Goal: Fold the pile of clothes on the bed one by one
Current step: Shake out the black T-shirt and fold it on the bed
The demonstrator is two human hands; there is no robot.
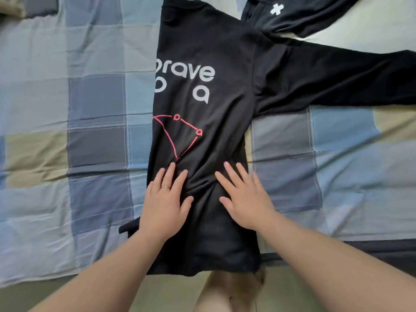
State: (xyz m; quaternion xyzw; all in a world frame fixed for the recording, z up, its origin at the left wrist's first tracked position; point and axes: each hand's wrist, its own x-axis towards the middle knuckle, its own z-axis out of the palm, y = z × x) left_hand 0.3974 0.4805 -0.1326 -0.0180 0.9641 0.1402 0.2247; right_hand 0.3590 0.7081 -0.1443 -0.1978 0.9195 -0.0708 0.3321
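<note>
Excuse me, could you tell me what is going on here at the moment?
A person is folding a black printed shirt laid on a checked bedspread. The left hand and the right hand both press flat on its lower part. The side by the left hand looks folded in, cutting the print off, while the sleeve on the right lies stretched out, not yet folded. Another dark garment lies at the top right.

You see a matt black cloth shirt (202, 52) with smooth grey and pink print, lying on a bed (67, 109) covered in soft, wrinkled checked cloth, and a shiny metal ring (166, 187).
</note>
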